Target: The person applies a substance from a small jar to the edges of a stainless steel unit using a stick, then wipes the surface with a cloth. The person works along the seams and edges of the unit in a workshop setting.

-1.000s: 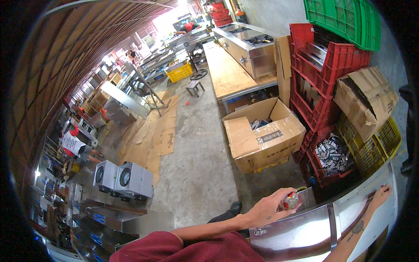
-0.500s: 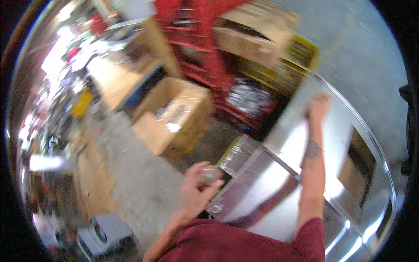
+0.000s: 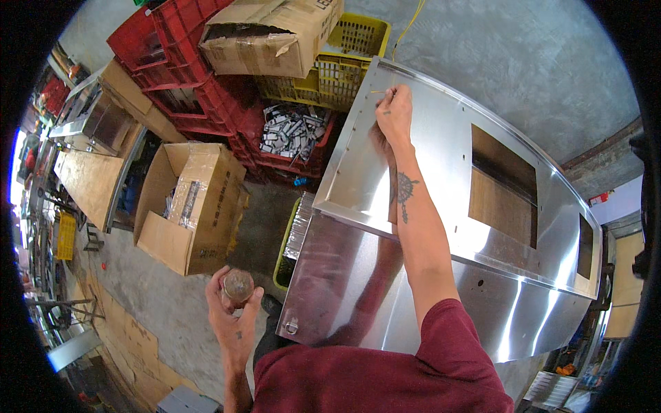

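My left hand (image 3: pixel 233 320) is closed around a round, brownish, cup-like object (image 3: pixel 238 285) and holds it to the left of the metal panel. Only the round end shows clearly. My right arm reaches across the shiny metal panel (image 3: pixel 365 172), which has rectangular cut-outs. At the panel's far end, my right hand (image 3: pixel 394 113) is closed in a pinch on a thin yellow strand (image 3: pixel 376 91). A short piece of it sticks out left of the fingers.
An open cardboard box (image 3: pixel 210 213) stands on the floor to the left. Beyond are stacked red crates (image 3: pixel 186 86), one with small metal parts (image 3: pixel 295 131), another cardboard box (image 3: pixel 268 38) and yellow baskets (image 3: pixel 348 72). Beside the panel stands a yellow-green rimmed bin (image 3: pixel 282 268).
The view has turned, so the panel and boxes sit further left and look sharper. My left hand still holds the round object; my right hand remains near the panel's far end.
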Tool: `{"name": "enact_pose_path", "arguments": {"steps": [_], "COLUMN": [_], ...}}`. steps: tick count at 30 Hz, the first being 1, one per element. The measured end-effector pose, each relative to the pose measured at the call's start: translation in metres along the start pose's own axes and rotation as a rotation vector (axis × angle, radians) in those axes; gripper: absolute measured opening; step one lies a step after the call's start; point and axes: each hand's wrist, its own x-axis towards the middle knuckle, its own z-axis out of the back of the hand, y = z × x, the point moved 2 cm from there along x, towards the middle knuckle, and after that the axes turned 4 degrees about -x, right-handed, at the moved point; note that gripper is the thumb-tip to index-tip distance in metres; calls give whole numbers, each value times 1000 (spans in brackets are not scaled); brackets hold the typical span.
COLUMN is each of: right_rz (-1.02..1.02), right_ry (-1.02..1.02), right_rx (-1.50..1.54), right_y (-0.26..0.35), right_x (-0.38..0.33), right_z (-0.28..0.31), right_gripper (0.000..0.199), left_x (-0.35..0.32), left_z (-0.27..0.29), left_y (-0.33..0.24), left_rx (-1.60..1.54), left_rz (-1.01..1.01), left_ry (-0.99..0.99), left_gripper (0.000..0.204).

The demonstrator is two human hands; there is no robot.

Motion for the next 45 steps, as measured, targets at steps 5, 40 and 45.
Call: {"name": "enact_pose_path", "arguments": {"steps": [5, 40, 45], "right_rz": [-11, 38, 77], "right_ry": [48, 68, 63], "right_rx": [-4, -19, -43], "right_y": [4, 3, 4], "right_x": [0, 4, 3], "right_z": [2, 2, 2], "right_gripper": [14, 19, 20], "left_x": [1, -1, -3], "left_z": [-2, -2, -3], "left_y": [-5, 0, -5], "left_rx": [53, 70, 57], "left_rz": [-6, -14, 18], "left_ry": [2, 4, 13], "left_gripper": [69, 70, 67]}}
